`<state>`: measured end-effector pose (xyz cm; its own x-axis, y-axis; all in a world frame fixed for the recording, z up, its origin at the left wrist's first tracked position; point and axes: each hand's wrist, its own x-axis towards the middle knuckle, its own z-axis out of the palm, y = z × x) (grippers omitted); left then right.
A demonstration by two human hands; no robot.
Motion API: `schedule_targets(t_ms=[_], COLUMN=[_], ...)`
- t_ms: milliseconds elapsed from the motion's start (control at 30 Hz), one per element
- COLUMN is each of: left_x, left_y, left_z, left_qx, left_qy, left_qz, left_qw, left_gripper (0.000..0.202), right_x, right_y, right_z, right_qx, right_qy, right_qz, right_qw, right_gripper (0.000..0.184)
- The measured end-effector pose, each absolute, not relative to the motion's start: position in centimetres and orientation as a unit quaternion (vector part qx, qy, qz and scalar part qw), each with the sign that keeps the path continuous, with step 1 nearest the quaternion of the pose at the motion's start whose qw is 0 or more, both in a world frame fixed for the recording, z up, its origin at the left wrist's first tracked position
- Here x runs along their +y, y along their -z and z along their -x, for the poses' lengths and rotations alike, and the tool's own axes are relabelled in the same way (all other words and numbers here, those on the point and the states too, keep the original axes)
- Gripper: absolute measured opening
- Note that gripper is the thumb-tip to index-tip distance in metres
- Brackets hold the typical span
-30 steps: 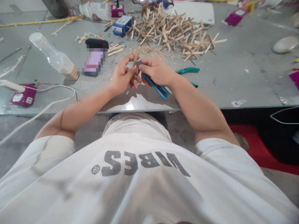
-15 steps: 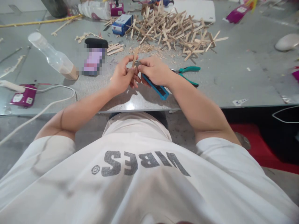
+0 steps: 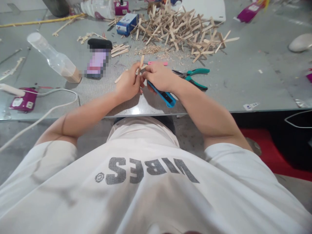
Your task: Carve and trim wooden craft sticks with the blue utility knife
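Note:
Pinched in the fingers of my left hand (image 3: 128,83) is a wooden craft stick (image 3: 141,61), its end pointing up and away from me. My right hand (image 3: 161,77) is closed around a blue utility knife (image 3: 165,97), whose handle end sticks out below the palm. The knife's blade end lies by the stick, hidden among the fingers. Both hands nearly meet just above the table. Beside my right wrist lie pliers (image 3: 197,78) with teal handles. Behind that hand a flat pink object (image 3: 158,63) shows in part. Another stick (image 3: 118,78) lies by my left hand.
A large heap of craft sticks (image 3: 180,29), many crossed, lies at the back, with wood shavings (image 3: 152,49) before it. To the left are a phone (image 3: 97,63), a plastic bottle (image 3: 56,60) and a white cable (image 3: 48,109). A blue box (image 3: 127,24) stands behind.
The stick in my left hand has tilted slightly, and my left fingers have curled in more. The pink object and more of the pliers now show behind my right hand.

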<state>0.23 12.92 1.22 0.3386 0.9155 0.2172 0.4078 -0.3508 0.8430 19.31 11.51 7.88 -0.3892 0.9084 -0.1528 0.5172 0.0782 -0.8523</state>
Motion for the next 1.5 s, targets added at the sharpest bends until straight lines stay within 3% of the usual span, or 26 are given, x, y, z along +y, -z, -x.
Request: schedule_targets(t_ms=[200,400,600,1167,1500], left_x=[12.8,13.3,12.8,12.7,12.9], left_y=[-1.4,-2.3,-3.9,-4.2,-4.2], left_z=[-0.3,-0.2,-0.3,0.0,0.0], left_qx=[0.451,0.421,0.394,0.344,0.371], left_qy=[-0.358,-0.37,-0.393,-0.387,-0.386], left_qz=[-0.736,-0.655,-0.607,-0.592,-0.566], left_qw=[0.356,0.507,0.567,0.618,0.627], left_gripper=[0.038,0.041,0.046,0.04,0.052], right_x=[11.6,12.2,12.5,12.4,12.7], right_y=[-7.7,-7.6,-7.4,-7.8,-7.9], right_z=[-19.1,-19.6,-20.3,-21.1,-21.2], right_qx=[-0.705,-0.713,-0.724,-0.764,-0.759], right_qy=[-0.449,-0.469,-0.477,-0.449,-0.439], right_qz=[0.502,0.458,0.421,0.391,0.411], right_qw=[0.223,0.25,0.266,0.249,0.25], right_gripper=[0.043,0.041,0.039,0.042,0.039])
